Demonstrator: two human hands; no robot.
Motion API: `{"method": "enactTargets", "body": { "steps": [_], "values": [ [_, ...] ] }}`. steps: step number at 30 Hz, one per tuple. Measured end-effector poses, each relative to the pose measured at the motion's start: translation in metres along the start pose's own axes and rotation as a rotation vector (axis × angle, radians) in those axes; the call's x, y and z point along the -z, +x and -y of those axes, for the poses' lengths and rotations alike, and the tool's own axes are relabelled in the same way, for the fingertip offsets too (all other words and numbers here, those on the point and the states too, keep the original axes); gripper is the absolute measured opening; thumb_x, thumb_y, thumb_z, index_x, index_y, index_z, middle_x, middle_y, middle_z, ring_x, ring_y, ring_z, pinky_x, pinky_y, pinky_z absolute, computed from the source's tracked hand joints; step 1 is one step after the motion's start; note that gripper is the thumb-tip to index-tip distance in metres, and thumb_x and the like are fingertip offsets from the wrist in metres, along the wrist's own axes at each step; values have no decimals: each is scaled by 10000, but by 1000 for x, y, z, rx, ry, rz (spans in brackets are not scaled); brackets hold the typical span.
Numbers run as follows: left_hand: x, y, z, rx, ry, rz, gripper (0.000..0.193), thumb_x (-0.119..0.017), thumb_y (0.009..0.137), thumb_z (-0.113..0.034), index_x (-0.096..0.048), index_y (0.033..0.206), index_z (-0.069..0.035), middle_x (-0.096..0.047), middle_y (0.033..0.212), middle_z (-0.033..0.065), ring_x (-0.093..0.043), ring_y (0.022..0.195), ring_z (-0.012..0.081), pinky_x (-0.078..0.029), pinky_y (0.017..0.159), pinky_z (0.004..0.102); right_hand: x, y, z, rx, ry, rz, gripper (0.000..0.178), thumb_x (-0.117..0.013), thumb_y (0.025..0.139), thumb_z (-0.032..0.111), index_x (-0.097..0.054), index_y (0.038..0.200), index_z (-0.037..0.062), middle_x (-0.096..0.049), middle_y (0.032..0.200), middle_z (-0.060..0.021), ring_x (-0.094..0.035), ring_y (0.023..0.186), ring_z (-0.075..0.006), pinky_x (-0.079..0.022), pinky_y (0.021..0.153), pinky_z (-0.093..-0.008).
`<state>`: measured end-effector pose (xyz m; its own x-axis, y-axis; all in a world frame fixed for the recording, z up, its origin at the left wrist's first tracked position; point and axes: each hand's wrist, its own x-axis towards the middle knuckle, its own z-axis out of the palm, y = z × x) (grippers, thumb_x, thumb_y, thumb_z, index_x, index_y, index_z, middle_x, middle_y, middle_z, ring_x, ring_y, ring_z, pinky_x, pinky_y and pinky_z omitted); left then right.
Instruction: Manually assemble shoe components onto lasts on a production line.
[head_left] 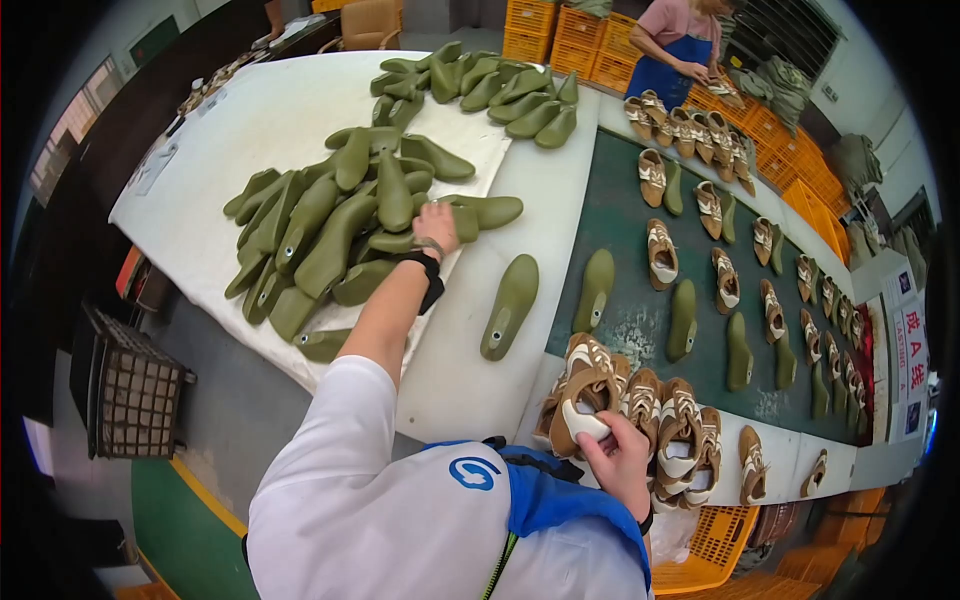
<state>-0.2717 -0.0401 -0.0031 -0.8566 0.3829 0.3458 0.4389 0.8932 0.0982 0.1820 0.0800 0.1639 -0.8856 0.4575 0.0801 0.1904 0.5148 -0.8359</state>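
My left hand (pixel 437 226) reaches into a heap of olive-green shoe lasts (pixel 322 228), its fingers closed around a green shoe last (pixel 465 223) at the heap's right edge. Neighbouring lasts partly hide the fingertips. Close to my body, my right hand (pixel 616 458) pinches the heel collar of a brown-and-white sneaker (pixel 586 392), which is tilted with its opening toward me. Several similar sneakers (pixel 679 430) stand bunched beside it on the white near ledge. A single last (pixel 511 307) lies on the white strip between the heap and the green belt.
The green conveyor belt (pixel 640 330) carries rows of sneakers and lasts. More lasts (pixel 520 95) lie at the cloth-covered table's far end. Across the belt, a person in a blue apron (pixel 668 68) handles a shoe. Orange crates (pixel 575 35) stand behind; a dark basket cart (pixel 135 385) is at left.
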Motion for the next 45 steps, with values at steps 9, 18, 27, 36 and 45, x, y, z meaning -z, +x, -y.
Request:
{"method": "enactTargets", "body": {
  "steps": [9,18,27,36,45],
  "values": [
    [13,-4,1,-393,-122,439,384,-732,624,-191,-645,981,-78,-590,1072,144,-592,973,336,-496,859,423,-9,16,2,14,12,5,301,-754,750,100,-616,987,-23,-594,732,-68,-523,526,-89,-440,497,-217],
    [45,-89,3,-913,-498,491,419,-664,601,35,-652,1005,-77,-576,1163,139,-505,1123,344,-434,951,425,-12,21,2,71,38,84,293,-750,755,100,-616,987,-17,-595,740,-74,-532,514,-99,-439,484,-223],
    [61,-162,-85,-623,-494,266,578,-711,693,-452,-591,1169,-148,-406,1402,142,-249,1340,430,-226,1070,568,-16,19,-10,64,17,88,309,-759,745,106,-619,994,-13,-603,749,-76,-533,507,-101,-433,474,-224],
    [13,-181,-156,-316,-1069,382,379,-658,708,-33,-603,1082,-64,-437,1313,251,-411,1221,420,-333,1039,480,-15,16,-11,48,33,42,316,-759,743,96,-618,998,-25,-605,754,-77,-525,509,-87,-433,477,-219],
    [78,-160,-62,-270,-452,74,510,-703,728,-284,-561,1175,-83,-423,1355,189,-306,1294,436,-283,1040,556,-15,16,-16,51,45,39,308,-756,748,104,-624,999,-17,-605,738,-76,-523,506,-92,-435,485,-226]
  ]
}}
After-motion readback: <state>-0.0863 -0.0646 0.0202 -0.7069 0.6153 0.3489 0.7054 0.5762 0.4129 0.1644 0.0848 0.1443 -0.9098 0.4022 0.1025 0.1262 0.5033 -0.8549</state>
